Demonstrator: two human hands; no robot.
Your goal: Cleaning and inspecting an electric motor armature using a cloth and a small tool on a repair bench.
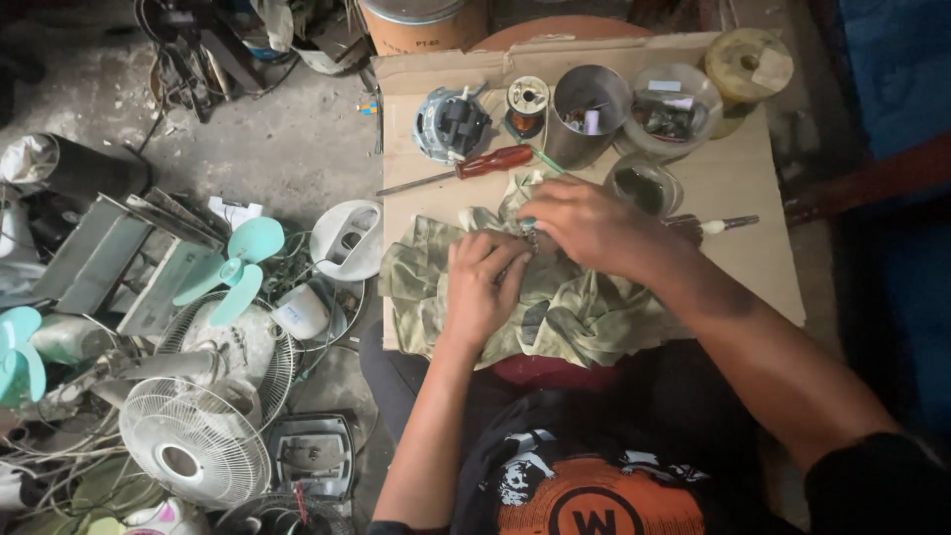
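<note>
- Cardboard worktop [753, 168] carries a crumpled green cloth [575, 312] at its near edge.
- Left hand [482, 282] and right hand [584, 226] both pinch a small metal part [532, 238], perhaps a chain, over the cloth.
- Fan motor [451, 124] and red-handled screwdriver [466, 168] lie unused at the far edge; work looks midway.

red-handled screwdriver [492, 161], metal cup [588, 111], wire spool [527, 102], fan blade [235, 267] and fan grille [195, 443] beside the cardboard [743, 178]
</note>
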